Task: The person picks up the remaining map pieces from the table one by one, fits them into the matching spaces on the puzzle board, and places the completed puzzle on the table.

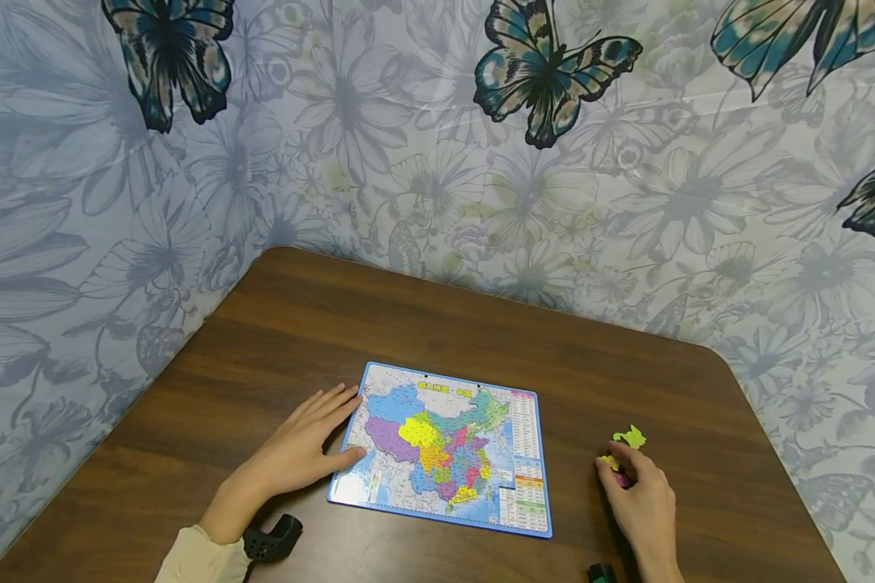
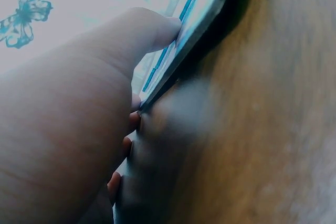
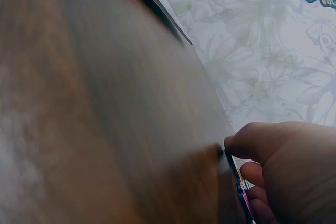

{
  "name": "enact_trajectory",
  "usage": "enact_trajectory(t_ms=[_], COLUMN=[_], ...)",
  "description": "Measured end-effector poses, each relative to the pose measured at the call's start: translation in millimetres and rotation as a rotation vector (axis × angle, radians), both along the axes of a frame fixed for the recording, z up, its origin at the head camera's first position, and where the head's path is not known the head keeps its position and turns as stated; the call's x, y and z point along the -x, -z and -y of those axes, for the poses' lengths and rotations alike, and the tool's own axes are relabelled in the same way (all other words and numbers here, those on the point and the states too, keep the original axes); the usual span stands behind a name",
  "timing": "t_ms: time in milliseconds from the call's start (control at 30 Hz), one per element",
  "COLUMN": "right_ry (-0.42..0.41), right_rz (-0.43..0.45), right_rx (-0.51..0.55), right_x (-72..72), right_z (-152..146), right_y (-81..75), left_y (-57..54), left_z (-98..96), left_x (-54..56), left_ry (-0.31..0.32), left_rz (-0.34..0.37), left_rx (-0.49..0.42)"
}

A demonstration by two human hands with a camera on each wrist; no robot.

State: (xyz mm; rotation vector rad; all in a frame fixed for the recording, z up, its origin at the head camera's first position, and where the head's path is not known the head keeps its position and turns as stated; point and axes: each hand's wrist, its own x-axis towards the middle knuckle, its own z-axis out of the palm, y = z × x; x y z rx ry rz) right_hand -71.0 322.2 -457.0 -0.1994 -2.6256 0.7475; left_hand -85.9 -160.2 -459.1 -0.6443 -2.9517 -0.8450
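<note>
A map puzzle board (image 1: 525,518) with a blue rim and coloured regions lies on the table. My left hand (image 1: 295,449) rests at its left edge, fingers extended and thumb lying over the board's surface. In the left wrist view that thumb (image 2: 163,32) presses on the board (image 2: 197,38) near its edge. To the right of the board, my right hand (image 1: 642,490) bends over a few small puzzle pieces. Its thumb and fingertips pinch a yellow puzzle piece (image 1: 611,462). A magenta piece (image 1: 622,479) shows under the fingers, partly hidden. Just beyond the fingers lies a yellow-green piece (image 1: 631,436).
The brown wooden table (image 1: 437,300) backs onto a wall with flower and butterfly patterns. A black strap (image 1: 273,540) sits at the left wrist. Near the front edge, below the right hand, a small dark object (image 1: 601,573) shows.
</note>
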Motion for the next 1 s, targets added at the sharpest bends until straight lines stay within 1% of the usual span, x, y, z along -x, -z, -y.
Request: enact_trajectory(t_ms=[233, 400, 700, 1000], right_ry=[-0.009, -0.029, -0.052, -0.035], right_rz=[0.035, 0.021, -0.013, 0.026], right_rx=[0.018, 0.003, -0.028, -0.023], right_x=[1.5, 3.5, 4.6, 4.9], right_z=[3.1, 6.1, 9.4, 8.9], right_y=[-1.7, -2.5, -2.1, -4.7], left_y=[-0.2, -1.2, -3.2, -0.8], left_z=[0.2, 0.7, 1.5, 1.7], left_x=[-0.9, -0.6, -2.1, -1.5], left_ry=[0.001, 0.0, 0.008, 0.011], left_rz=[0.005, 0.004, -0.031, -0.024], left_rx=[-0.006, -0.005, -0.006, -0.002])
